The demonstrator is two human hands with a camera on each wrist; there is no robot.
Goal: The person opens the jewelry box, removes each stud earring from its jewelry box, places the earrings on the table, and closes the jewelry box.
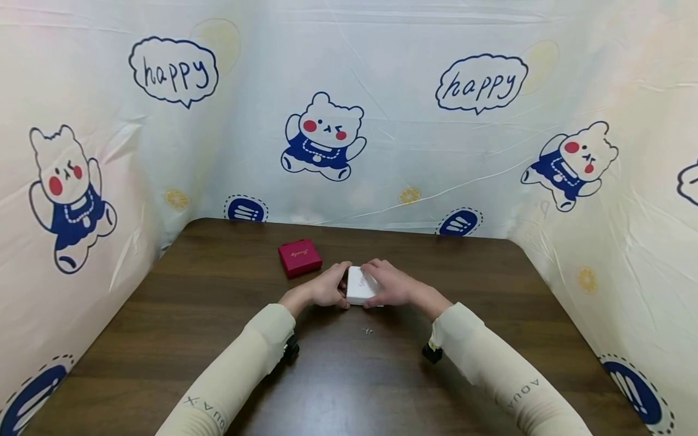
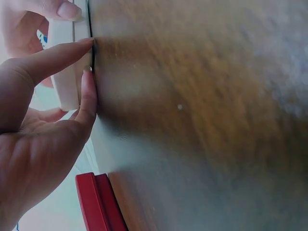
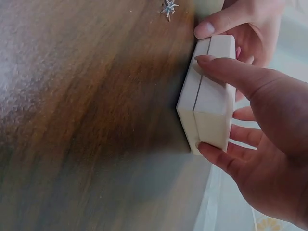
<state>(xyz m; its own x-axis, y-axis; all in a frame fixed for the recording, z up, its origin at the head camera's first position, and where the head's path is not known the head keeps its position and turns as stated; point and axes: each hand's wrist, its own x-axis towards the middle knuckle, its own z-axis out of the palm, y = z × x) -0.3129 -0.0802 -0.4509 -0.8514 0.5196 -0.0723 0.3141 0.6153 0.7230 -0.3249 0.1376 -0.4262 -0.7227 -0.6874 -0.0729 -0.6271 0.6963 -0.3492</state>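
Observation:
A small white box (image 1: 357,284) with a lid seam round its sides sits on the brown table between both hands. My left hand (image 1: 329,286) holds its left end, the thumb on the near side low by the table and a finger round the end. My right hand (image 1: 394,284) grips the right end, thumb (image 3: 226,68) pressed across the near side and fingers around the far side. The lid is down on the base, and the inside of the box is hidden. Nearer the person lies a small silvery spiky piece (image 3: 169,7), like a piece of jewellery.
A dark red box (image 1: 300,258) with gold lettering stands behind and left of the left hand. The wooden table (image 1: 218,290) reaches back to a light printed curtain (image 1: 392,151), which hangs around its back and sides.

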